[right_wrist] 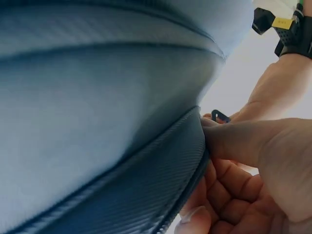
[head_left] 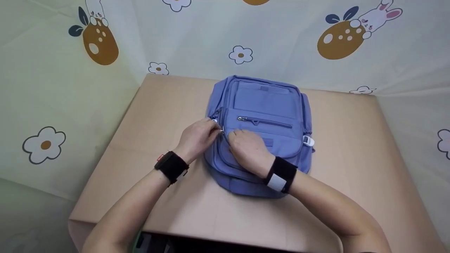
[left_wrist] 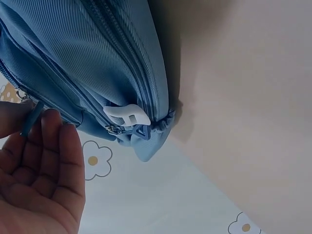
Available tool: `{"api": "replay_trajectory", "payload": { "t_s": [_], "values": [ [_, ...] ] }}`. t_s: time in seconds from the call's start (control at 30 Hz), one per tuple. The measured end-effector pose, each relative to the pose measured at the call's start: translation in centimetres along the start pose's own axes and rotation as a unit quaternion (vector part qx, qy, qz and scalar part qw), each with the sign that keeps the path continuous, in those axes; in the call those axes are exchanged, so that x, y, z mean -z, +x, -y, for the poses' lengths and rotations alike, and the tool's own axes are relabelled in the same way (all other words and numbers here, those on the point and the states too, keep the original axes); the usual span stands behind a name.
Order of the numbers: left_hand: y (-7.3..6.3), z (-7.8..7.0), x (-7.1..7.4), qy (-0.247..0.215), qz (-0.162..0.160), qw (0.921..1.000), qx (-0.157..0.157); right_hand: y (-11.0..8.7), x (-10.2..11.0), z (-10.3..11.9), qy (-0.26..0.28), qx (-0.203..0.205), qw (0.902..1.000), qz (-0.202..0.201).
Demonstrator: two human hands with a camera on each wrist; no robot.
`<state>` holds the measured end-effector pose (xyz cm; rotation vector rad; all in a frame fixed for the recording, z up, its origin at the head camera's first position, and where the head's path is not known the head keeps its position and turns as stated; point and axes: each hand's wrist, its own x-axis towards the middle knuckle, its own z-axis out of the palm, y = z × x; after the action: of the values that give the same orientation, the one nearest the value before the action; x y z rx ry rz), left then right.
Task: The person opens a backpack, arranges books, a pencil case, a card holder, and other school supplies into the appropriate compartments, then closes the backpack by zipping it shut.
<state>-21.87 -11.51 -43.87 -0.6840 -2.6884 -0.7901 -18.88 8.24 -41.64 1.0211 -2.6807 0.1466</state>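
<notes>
A blue backpack [head_left: 264, 98] lies on the table with its front pocket facing up. At its left side, my left hand [head_left: 198, 137] pinches a small blue zipper pull [left_wrist: 32, 119] between thumb and index finger; the other fingers are loosely bent. The metal slider [left_wrist: 21, 94] sits on the zipper just beyond the fingertips. Close beside it, my right hand [head_left: 249, 150] grips the fabric edge along the pocket's zipper [right_wrist: 187, 190], thumb on one side and fingers on the other. Part of that zipper is hidden behind the hands in the head view.
White buckles [head_left: 308, 141] [left_wrist: 127, 115] hang at the backpack's sides. A short zipper [head_left: 267, 122] crosses its front. The tan tabletop [head_left: 351, 147] extends around it, with a patterned curtain [head_left: 197, 38] behind. A dark gap [head_left: 197, 244] shows below the front edge.
</notes>
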Motion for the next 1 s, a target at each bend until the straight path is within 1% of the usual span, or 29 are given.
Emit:
{"api": "replay_trajectory", "payload": {
  "t_s": [0.1, 0.23, 0.4, 0.53, 0.67, 0.87, 1.0],
  "values": [
    [0.7, 0.4, 0.0, 0.002, 0.000, 1.0000, 0.002, -0.1, 0.1, 0.0, -0.005, 0.004, 1.0000, -0.004],
    [2.1, 1.4, -0.3, 0.007, -0.007, 0.9997, 0.021, -0.4, 0.1, 0.2, -0.005, 0.005, 1.0000, -0.003],
    [4.2, 2.4, -1.0, 0.013, -0.002, 0.9978, 0.065, -0.7, -0.3, 0.6, -0.001, 0.007, 0.9998, -0.016],
    [5.2, 2.9, -1.5, 0.012, -0.001, 0.9958, 0.090, -0.7, -0.5, 1.1, -0.003, 0.010, 0.9996, -0.026],
    [5.6, 3.1, -1.7, 0.009, 0.002, 0.9948, 0.101, -0.6, -0.6, 1.3, -0.002, 0.006, 0.9997, -0.025],
    [5.3, 3.5, -1.8, 0.016, 0.002, 0.9936, 0.112, -0.3, -0.8, 1.3, 0.006, -0.001, 0.9999, -0.009],
    [5.0, 3.8, -1.8, 0.020, 0.010, 0.9936, 0.111, -0.5, -0.9, 1.0, 0.024, -0.001, 0.9996, -0.017]
  ]
}}
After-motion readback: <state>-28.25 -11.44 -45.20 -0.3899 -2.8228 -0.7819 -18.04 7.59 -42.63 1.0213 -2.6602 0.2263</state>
